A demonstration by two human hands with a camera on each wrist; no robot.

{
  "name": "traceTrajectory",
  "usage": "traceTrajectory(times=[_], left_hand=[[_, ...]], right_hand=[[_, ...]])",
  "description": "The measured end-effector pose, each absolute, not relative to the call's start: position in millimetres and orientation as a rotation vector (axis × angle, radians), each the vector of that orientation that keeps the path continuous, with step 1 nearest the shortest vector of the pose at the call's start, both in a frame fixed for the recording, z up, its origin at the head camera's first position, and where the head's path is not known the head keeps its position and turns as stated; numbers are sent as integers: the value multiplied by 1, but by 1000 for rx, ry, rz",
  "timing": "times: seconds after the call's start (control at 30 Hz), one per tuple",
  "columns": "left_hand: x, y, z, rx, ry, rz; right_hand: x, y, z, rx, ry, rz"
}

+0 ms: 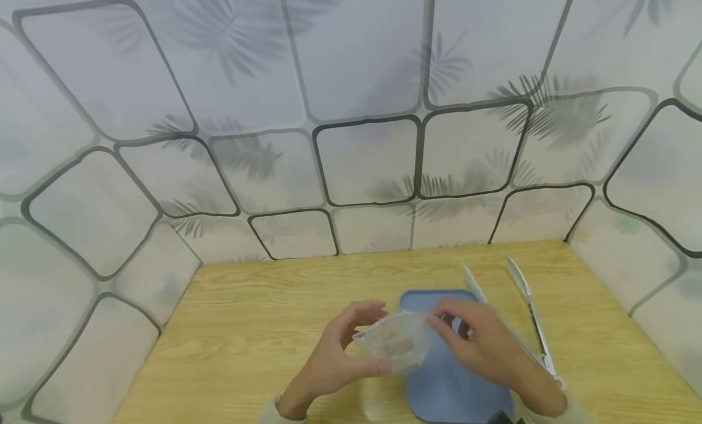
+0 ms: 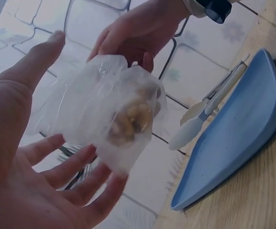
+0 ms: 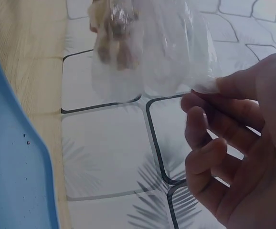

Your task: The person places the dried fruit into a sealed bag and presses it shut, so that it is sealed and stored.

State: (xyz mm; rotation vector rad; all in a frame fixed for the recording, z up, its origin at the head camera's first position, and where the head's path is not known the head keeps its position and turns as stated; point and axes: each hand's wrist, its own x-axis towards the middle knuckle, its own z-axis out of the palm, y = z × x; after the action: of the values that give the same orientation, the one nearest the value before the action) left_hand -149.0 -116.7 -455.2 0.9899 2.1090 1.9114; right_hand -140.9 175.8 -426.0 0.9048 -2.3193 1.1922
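Observation:
A clear plastic bag (image 1: 396,343) with several brownish food pieces (image 2: 132,119) inside hangs above the blue tray's left side. My right hand (image 1: 485,342) pinches a corner of the bag between thumb and index finger; its other fingers are loosely curled in the right wrist view. On the bag's other side is my left hand (image 1: 341,357), its thumb and fingers spread wide. In the left wrist view those fingertips lie at or just under the bag's lower edge; firm contact cannot be told. The blue tray (image 1: 455,390) rests on the table below, partly hidden by the right hand.
Metal tongs (image 1: 533,308) with pale tips lie spread apart at the tray's right side, partly behind the right forearm. The wood-grain table (image 1: 247,345) meets patterned wall coverings (image 1: 367,162) at the back and both sides. Small dark specks dot the tray in the right wrist view.

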Motion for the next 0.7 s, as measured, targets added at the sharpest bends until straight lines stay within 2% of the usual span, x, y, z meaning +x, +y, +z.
traceTrajectory(times=[0.23, 0.43, 0.7], left_hand=[[-150, -115, -459, 884, 2007, 1837], [-150, -111, -464, 955, 2121, 1791], [-147, -110, -460, 866, 2276, 1749]], right_hand=[[-141, 175, -423, 782, -2219, 1234], [-143, 177, -422, 691, -2179, 1215], [-144, 176, -421, 689, -2137, 1190]])
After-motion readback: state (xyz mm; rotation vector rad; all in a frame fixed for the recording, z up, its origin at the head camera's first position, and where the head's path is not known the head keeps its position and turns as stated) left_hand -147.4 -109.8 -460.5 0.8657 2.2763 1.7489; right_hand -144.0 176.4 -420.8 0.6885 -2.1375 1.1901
